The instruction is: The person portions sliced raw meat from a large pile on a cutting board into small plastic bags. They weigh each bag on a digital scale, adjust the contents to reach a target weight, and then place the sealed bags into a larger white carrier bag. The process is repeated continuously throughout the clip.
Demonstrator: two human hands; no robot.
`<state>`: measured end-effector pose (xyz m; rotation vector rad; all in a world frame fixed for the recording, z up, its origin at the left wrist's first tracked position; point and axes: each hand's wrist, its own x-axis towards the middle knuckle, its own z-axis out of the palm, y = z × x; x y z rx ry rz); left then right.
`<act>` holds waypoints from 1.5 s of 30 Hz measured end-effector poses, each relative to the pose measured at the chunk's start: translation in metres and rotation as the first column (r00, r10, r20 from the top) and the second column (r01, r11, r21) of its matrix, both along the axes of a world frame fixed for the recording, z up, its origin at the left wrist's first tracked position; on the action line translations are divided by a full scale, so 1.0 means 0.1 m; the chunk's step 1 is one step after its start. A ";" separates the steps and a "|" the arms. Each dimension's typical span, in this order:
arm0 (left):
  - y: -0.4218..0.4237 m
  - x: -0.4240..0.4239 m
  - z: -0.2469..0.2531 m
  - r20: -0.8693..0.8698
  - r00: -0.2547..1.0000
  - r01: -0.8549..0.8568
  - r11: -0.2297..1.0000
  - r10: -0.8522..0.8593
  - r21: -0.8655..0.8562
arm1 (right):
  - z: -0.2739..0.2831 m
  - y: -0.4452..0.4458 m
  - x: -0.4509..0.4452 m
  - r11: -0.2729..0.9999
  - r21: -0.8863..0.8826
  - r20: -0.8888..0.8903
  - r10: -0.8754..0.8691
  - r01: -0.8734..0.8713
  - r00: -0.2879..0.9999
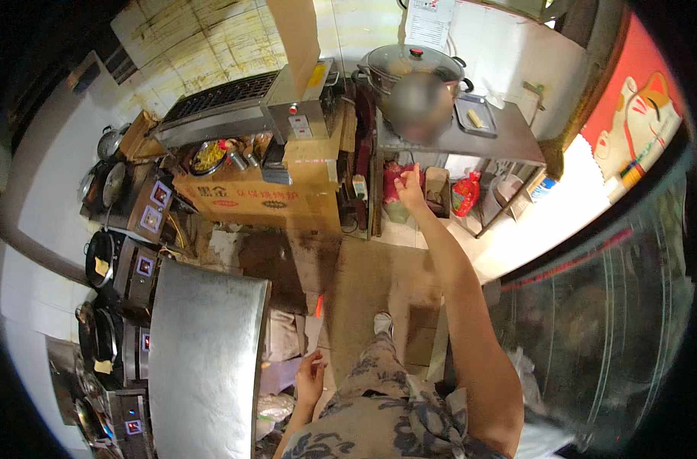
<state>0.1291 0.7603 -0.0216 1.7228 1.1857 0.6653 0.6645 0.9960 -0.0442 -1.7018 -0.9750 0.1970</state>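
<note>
My right hand (410,186) is stretched forward, fingers apart and holding nothing, in front of a steel side table (491,143). Behind it in the view, on the lower level, are a red bag (393,175) and a cardboard box (438,192). On that table stands a large lidded pot (377,72) beside a metal tray (483,115) with a small pale yellow item on it. A blurred round patch covers the front of the pot. My left hand (310,376) hangs low near the edge of a stainless-steel worktop (210,356), its fingers loosely bent and nothing seen in them.
Several cooking units with pans (100,258) line the left wall. A grill (222,97) stands above a large cardboard box (256,201), near a bowl of yellow food (208,156). A glass-fronted unit (583,333) is at the right. Bags (276,407) lie under the worktop.
</note>
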 end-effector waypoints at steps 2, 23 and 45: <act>0.25 0.32 0.17 -0.019 1.000 -0.006 1.000 0.006 -0.011 | -0.25 0.40 0.60 0.993 0.054 0.078 -0.109 0.105 0.991; 1.26 1.08 0.24 -0.241 0.967 0.054 0.990 -0.085 -0.132 | -0.33 0.86 0.20 0.949 -0.311 -0.126 -0.096 0.052 0.987; 0.42 1.77 -0.34 0.062 -0.238 0.950 -0.245 -0.969 -0.195 | -1.17 -5.45 -5.50 0.094 -0.773 -0.157 -0.987 0.628 -0.045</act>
